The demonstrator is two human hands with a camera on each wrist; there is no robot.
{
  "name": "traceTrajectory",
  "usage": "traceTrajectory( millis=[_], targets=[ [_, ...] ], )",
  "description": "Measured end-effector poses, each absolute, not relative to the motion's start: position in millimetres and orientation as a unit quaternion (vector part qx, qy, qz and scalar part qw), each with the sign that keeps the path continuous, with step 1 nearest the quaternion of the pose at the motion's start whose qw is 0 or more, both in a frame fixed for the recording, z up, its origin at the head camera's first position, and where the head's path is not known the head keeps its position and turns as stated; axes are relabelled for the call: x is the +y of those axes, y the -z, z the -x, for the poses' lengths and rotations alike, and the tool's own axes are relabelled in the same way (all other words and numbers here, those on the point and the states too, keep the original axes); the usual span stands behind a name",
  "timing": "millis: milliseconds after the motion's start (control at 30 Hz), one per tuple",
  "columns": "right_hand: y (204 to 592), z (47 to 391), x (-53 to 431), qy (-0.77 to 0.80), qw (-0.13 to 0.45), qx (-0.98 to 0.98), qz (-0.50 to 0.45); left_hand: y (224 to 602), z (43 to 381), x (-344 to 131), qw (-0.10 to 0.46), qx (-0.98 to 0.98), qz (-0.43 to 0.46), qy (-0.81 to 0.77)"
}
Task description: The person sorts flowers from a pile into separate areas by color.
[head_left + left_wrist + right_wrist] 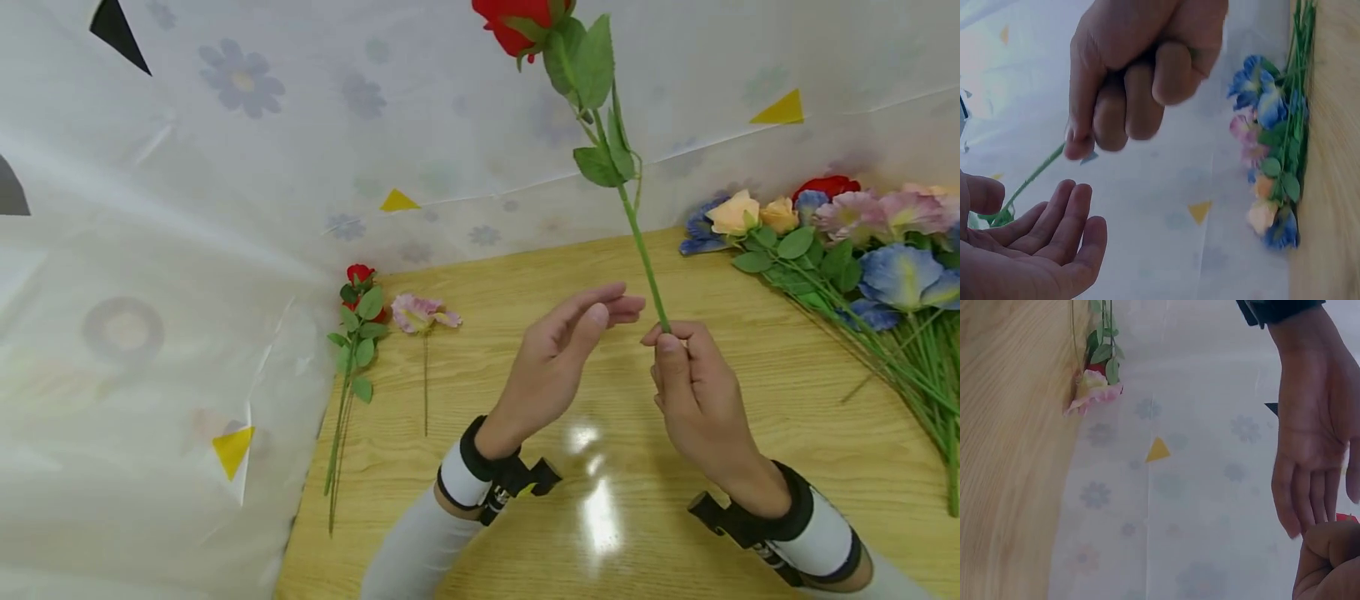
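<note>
A red artificial rose (525,25) on a long green stem (639,237) stands raised and tilted over the table. My right hand (697,392) pinches the lower stem between thumb and curled fingers. Just left of the stem, my left hand (551,358) is held with its fingers extended, and nothing lies in it. In the left wrist view the right hand (1147,69) shows its curled fingers above the left palm (1029,250). The right wrist view shows the left hand (1316,431) with straight fingers; most of the rose is outside that view.
On the left of the wooden table (480,533) lie red roses (360,312) and a pink flower (423,315). A pile of blue, pink, peach and red flowers (862,233) lies at the right. Patterned white sheeting (300,150) hangs behind and on the left.
</note>
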State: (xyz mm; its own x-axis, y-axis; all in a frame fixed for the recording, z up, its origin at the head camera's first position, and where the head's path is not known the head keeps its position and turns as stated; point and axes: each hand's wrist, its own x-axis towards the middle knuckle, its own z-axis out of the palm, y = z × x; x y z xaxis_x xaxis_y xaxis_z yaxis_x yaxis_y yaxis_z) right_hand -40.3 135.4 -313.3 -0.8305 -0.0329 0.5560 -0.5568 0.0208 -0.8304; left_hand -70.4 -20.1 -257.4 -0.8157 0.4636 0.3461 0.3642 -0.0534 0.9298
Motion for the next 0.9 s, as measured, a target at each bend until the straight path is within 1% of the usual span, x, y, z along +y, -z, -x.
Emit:
traceTrajectory(
  millis=[100,200,433,567,667,767,900],
  targets=[
    [311.2,37.6,128.6,-0.671,0.189,-0.685,-0.212,250.2,70.0,-9.4,0.052,0.657,-0.311,-0.685],
    [309.2,35.7,123.7,-0.672,0.19,-0.683,-0.214,246.0,70.3,-3.0,0.052,0.637,-0.309,-0.704],
    [307.3,32.8,118.4,-0.653,0.194,-0.688,-0.25,244.9,69.9,1.1,0.027,0.643,-0.272,-0.715],
    [305.9,31.2,118.9,-0.624,0.179,-0.717,-0.253,246.2,69.9,-1.2,0.023,0.644,-0.264,-0.718],
    [308.6,31.7,122.5,-0.605,0.147,-0.739,-0.26,247.4,70.5,-3.8,0.019,0.624,-0.271,-0.733],
    [321.0,36.2,130.8,-0.579,0.098,-0.769,-0.252,249.4,72.5,-8.5,0.006,0.603,-0.284,-0.746],
    [339.2,43.4,145.4,-0.519,0.034,-0.828,-0.209,258.7,79.6,-19.4,-0.029,0.604,-0.287,-0.743]
  ],
)
